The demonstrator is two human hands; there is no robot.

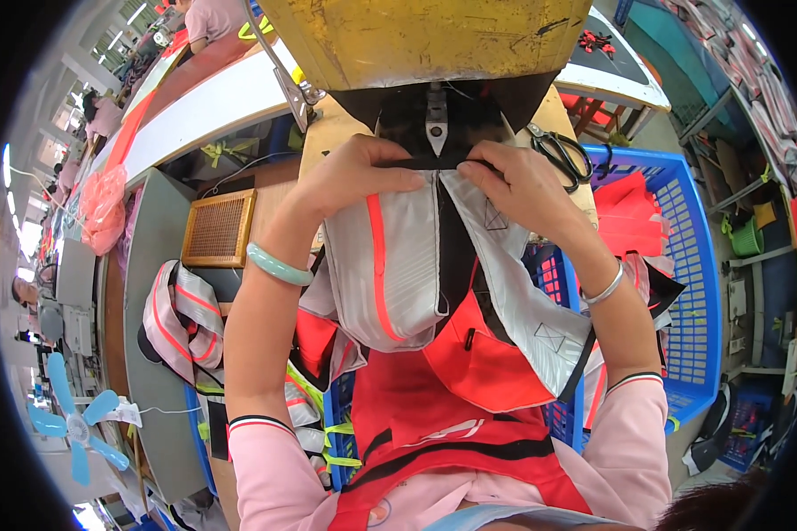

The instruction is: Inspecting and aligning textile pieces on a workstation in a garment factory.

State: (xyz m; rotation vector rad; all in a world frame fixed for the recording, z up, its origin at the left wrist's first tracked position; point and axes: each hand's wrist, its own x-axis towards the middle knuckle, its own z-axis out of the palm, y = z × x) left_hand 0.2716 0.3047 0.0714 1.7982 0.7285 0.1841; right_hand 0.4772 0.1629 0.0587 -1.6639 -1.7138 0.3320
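Observation:
In front of me is a machine with a worn yellow head (425, 40) and a pointed metal part (436, 128) beneath it. A partly sewn silver-grey fabric piece (407, 265) with orange-red piping, black edging and red lining hangs from my hands toward my lap. My left hand (354, 177) pinches its black upper edge left of the metal part. On the other side, my right hand (527, 188) grips the same edge between thumb and fingers. The edge lies just below the metal part; whether they touch, I cannot tell.
Black-handled scissors (560, 157) lie right of the machine. A blue plastic basket (698, 301) with red fabric pieces (630, 217) stands at right. At left are a wood-framed woven panel (220, 228), a bundled silver piece (183, 314) and a blue fan (78, 429). Another person (212, 19) sits far left.

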